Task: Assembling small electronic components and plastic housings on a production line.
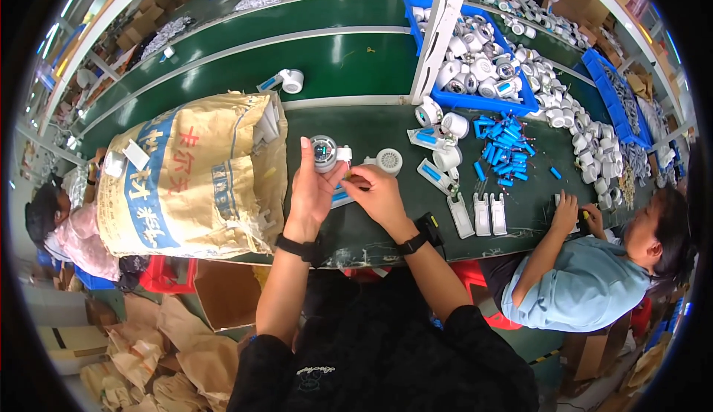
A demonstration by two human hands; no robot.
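Observation:
My left hand (306,200), palm up, holds a white handheld fan (324,152) whose round head shows a dark centre with a small lit display. The fingers of my right hand (379,198) are pinched close to the fan's joint; whatever they grip is too small to make out. Just beyond that hand lies another round white fan head (388,161) with a slotted grille. Beneath my hands a white handle with a blue cell (341,196) shows in part. To the right lie open fan units (437,175) with blue batteries in their handles.
A large woven sack (186,178) stands on the left of the green bench. Loose blue batteries (505,144), white handle covers (481,215) and a blue crate (527,106) of fan heads lie right. A co-worker (587,274) works at the right edge; another person (74,222) is at left.

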